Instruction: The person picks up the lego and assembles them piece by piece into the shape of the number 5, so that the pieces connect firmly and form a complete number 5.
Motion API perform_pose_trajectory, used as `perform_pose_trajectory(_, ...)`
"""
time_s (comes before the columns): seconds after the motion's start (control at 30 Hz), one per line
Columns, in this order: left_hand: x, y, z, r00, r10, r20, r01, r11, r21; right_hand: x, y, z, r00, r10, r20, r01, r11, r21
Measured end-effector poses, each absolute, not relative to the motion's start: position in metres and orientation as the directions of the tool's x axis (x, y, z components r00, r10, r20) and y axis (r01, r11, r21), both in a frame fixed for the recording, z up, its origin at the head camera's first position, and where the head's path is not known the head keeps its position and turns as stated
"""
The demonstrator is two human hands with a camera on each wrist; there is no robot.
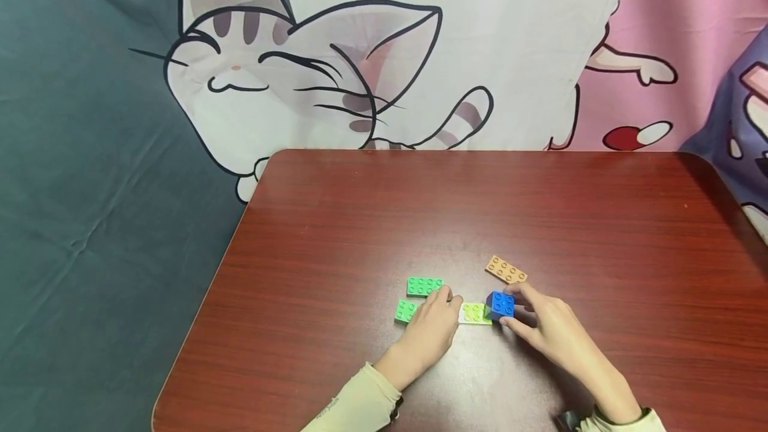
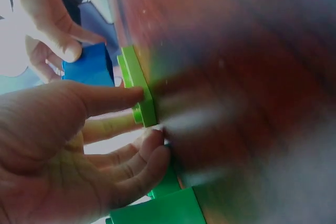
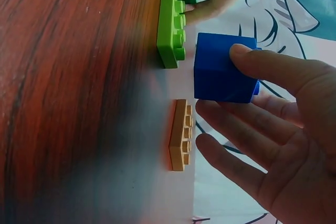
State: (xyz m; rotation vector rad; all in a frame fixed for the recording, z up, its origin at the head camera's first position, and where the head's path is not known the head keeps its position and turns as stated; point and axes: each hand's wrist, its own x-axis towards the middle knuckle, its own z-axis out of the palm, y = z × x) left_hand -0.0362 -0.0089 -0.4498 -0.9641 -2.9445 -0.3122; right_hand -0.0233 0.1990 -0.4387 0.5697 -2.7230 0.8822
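Note:
My right hand (image 1: 555, 329) pinches a blue building block (image 1: 501, 305) between thumb and fingers. In the right wrist view the blue block (image 3: 223, 69) is held apart from the table, close to the right end of a flat lime green block (image 1: 475, 313). Thumb and index finger of my left hand (image 1: 429, 325) grip the other end of that lime green block, which lies on the table studs up. In the left wrist view the thumb presses along the side of the lime green block (image 2: 137, 77). My left hand partly covers two green blocks, one (image 1: 423, 286) behind it and another (image 1: 405, 311) beside it.
A flat tan block (image 1: 507, 270) lies askew behind my right hand. Everything lies on a reddish-brown wooden table (image 1: 336, 219). A curtain with a cartoon cat (image 1: 240, 105) hangs behind the table's far edge.

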Motion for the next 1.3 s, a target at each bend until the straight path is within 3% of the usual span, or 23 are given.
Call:
perform_pose_trajectory(0.67,-0.045,-0.016,-0.451,-0.791,0.608,0.073,0.603,0.753,0.264,-0.027,0.187,-0.446,-0.882,-0.348,0.319,-0.471,0.692,-0.548)
perform_pose_trajectory(1.3,-0.046,-0.016,-0.451,-0.793,0.608,0.044,0.601,0.767,0.227,-0.030,0.185,-0.451,-0.828,-0.377,0.414,-0.555,0.657,-0.510)
